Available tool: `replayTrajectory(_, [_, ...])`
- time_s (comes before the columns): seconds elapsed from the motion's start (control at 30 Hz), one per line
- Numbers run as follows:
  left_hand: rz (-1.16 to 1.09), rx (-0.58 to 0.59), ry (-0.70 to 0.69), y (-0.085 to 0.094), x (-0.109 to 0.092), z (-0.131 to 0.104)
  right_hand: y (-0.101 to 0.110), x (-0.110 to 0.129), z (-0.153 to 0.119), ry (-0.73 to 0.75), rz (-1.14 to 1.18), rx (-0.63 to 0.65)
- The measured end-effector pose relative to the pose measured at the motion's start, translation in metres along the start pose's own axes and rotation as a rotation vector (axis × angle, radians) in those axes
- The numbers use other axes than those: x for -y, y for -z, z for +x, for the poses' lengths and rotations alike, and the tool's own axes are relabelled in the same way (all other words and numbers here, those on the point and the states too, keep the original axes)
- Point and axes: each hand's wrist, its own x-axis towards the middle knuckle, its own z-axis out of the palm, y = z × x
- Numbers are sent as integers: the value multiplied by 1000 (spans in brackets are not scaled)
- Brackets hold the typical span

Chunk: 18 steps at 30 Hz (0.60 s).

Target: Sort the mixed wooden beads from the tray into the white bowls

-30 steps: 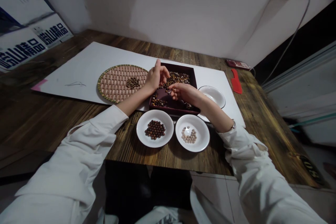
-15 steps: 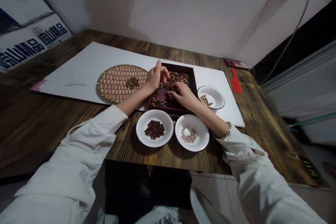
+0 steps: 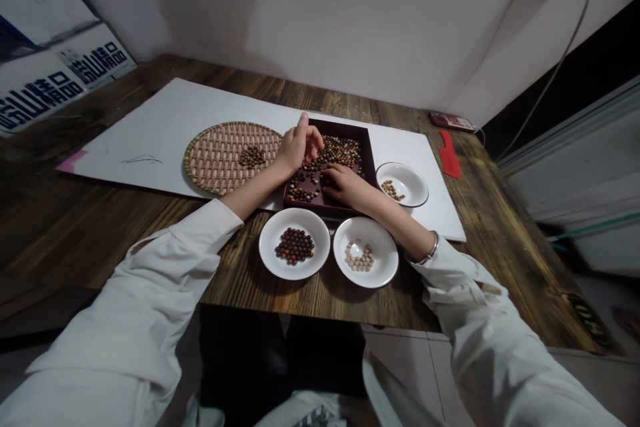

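Observation:
A dark maroon tray [image 3: 371, 159] holds many small mixed brown, yellow, dark and pale beads [image 3: 343, 149]. My left hand [image 3: 299, 144] rests at the tray's left side, thumb up and fingers curled; whatever its palm holds is hidden. Inside the tray, my right hand [image 3: 346, 185] reaches down with thumb and fingers apart, fingertips among loose beads. Close to me stand a white bowl [image 3: 270, 260] of dark red-brown beads and another white bowl [image 3: 387, 267] of pale pinkish beads. A third bowl [image 3: 417, 180], right of the tray, contains yellowish-brown beads.
A round woven mat [image 3: 210, 153] with a cluster of olive-brown beads lies left of the tray. Under both is a white board [image 3: 170, 120] on the wooden table [image 3: 310, 297]. A red comb-shaped piece [image 3: 450, 157] and a phone-like object [image 3: 453, 122] lie at the right.
My right hand has moved slightly down and its fingers have spread. More loose beads now lie in the tray's middle, left of its fingertips. My left hand has barely moved.

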Motion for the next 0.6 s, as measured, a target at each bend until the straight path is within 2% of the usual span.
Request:
replayTrajectory(0.23, [-6, 2, 9, 1, 1, 1, -5, -7, 2, 167, 153, -60])
replayTrajectory(0.6, [35, 6, 0, 1, -1, 0, -6, -4, 4, 137, 208, -63])
